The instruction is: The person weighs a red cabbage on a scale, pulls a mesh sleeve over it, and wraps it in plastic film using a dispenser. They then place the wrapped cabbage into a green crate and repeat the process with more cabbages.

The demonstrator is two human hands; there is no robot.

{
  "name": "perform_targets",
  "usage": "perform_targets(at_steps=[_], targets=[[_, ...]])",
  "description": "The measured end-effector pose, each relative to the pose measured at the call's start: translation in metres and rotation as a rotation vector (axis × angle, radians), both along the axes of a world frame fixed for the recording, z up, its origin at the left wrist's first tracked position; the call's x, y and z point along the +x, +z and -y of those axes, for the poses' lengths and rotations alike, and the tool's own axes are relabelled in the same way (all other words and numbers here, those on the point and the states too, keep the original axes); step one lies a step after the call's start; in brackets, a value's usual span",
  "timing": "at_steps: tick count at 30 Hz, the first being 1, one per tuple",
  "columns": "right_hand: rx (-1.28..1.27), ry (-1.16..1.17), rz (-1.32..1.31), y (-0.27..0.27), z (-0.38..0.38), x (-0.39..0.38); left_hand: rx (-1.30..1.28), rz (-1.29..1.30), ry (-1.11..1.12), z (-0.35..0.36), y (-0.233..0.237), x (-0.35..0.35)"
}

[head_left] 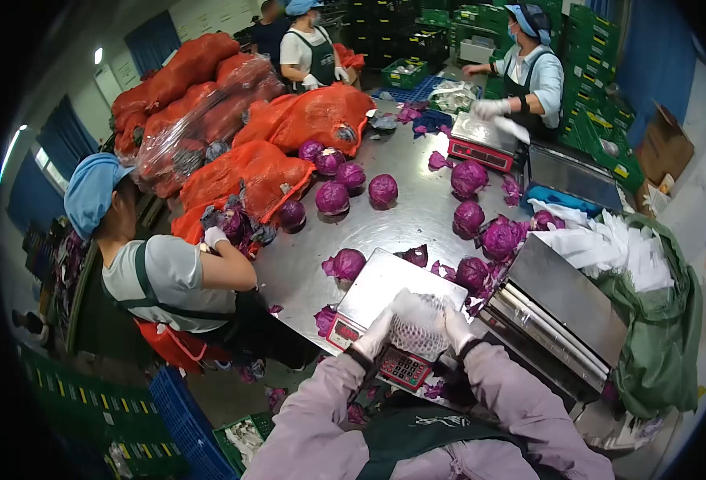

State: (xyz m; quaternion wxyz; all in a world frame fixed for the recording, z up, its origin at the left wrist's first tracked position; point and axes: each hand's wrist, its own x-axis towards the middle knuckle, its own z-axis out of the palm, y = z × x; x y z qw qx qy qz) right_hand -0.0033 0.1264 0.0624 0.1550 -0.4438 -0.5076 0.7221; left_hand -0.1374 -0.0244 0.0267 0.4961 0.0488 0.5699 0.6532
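- Two gloved hands: the left hand grasps the left side of one white net, and the fingers of the right hand grasp its right side; whether anything is inside the net I cannot tell.
- One dark band on each wrist.
- The net is above the near edge of the near scale, one of two scales; the far scale is at the far right of the table.
- One cabbage is just left of the near scale's plate, with one more purple piece nearer, by its left corner.
- Six cabbages lie in a loose group at the left middle, beside two orange sacks.
- At least four cabbages run down the right side, among torn leaves.
- One machine is at the near right, with one green bag of white nets beyond its right side.
- Four other people: one at the left, one at the far right, two at the far left.
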Motion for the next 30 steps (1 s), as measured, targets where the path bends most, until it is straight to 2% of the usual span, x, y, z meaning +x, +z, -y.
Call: perform_targets(at_steps=[1,2,3,4,5,7,8,9,10,11,12,13,14,15,17,18,19,20,21,23,24,25,26,27,30], targets=[[0.029,0.008,-0.064,-0.004,0.007,0.015,0.085,0.340,0.024,0.010,0.026,0.014],[0.239,0.181,-0.038,0.003,0.007,0.032,0.234,-0.139,-0.334,0.026,0.005,0.016],[0.451,0.357,-0.013,0.020,0.009,0.052,0.349,-0.620,-0.578,0.039,-0.027,0.015],[0.391,0.412,-0.022,0.065,0.016,0.067,0.378,-0.271,-0.367,0.043,0.028,0.038],[0.558,0.476,0.010,0.111,0.022,0.082,0.391,0.074,-0.157,0.045,0.098,0.062],[0.539,0.464,-0.032,0.151,0.024,0.112,0.431,0.834,-0.116,0.042,0.072,0.059],[0.426,0.379,-0.094,0.165,0.023,0.124,0.400,0.929,-0.258,0.040,0.086,0.060],[0.312,0.290,-0.159,0.173,0.019,0.133,0.277,0.095,-0.455,0.036,0.087,0.073],[0.221,0.218,-0.073,0.174,0.009,0.143,0.343,0.325,-0.386,0.020,0.088,0.078],[0.079,0.103,-0.133,0.152,-0.001,0.153,0.406,0.555,-0.308,0.003,0.102,0.082],[-0.012,0.049,-0.195,0.112,-0.011,0.168,0.498,-0.217,-0.563,-0.001,0.091,0.085],[-0.101,-0.001,-0.257,0.083,-0.014,0.183,0.517,0.726,-0.413,-0.027,0.123,0.090],[-0.210,-0.066,-0.385,0.076,-0.007,0.189,0.643,0.600,-0.491,-0.046,0.119,0.098],[-0.219,-0.083,-0.524,0.116,0.008,0.184,0.762,0.468,-0.562,-0.063,0.115,0.107],[0.940,0.157,-0.100,0.144,0.005,0.196,0.469,0.148,-0.785,-0.101,0.155,0.133],[0.114,-0.128,-0.531,0.114,0.000,0.215,0.470,0.016,-0.783,-0.122,0.163,0.147],[-0.120,-0.292,-0.704,0.098,-0.011,0.231,0.475,-0.112,-0.784,-0.141,0.170,0.162],[-0.268,-0.394,-0.795,0.104,-0.020,0.242,0.453,-0.339,-0.681,-0.157,0.179,0.172],[-0.416,-0.492,-0.891,0.112,-0.032,0.251,0.348,-0.416,-0.577,-0.176,0.168,0.182],[-0.339,-0.528,-0.894,0.119,-0.062,0.273,0.089,0.049,-0.546,-0.209,0.161,0.198],[-0.248,-0.509,-0.866,0.121,-0.079,0.281,0.167,0.081,-0.568,-0.221,0.178,0.213],[-0.162,-0.494,-0.833,0.122,-0.096,0.289,0.212,0.091,-0.651,-0.227,0.193,0.227],[-0.047,-0.487,-0.815,0.127,-0.112,0.293,0.350,-0.138,-0.671,-0.251,0.171,0.245],[-0.039,-0.501,-0.810,0.117,-0.129,0.301,0.491,-0.365,-0.681,-0.278,0.146,0.262],[0.248,-0.481,-0.520,0.086,-0.182,0.316,0.490,-0.253,-0.711,-0.325,0.148,0.268]])
